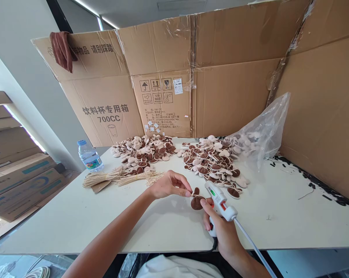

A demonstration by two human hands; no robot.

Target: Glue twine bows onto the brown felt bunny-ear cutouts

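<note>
My left hand (172, 185) pinches the pale cord (193, 195) on a small brown fabric piece with rounded ears (196, 203), just above the table. My right hand (220, 227) is wrapped round a white hot glue gun (217, 197), whose nozzle points up and to the left, with a long glue stick (254, 247) sticking out of its back. The right thumb also touches the edge of the brown piece. Behind lie two heaps of similar brown and cream pieces, a left heap (145, 152) and a right heap (209, 158), many with cord bows.
Bundles of pale cord (104, 178) lie at the left, in front of a water bottle (90, 156). A clear plastic bag (267, 135) leans at the right, near scattered black bits (322, 185). Cardboard walls (232, 96) enclose the white table (75, 224) at the back and right.
</note>
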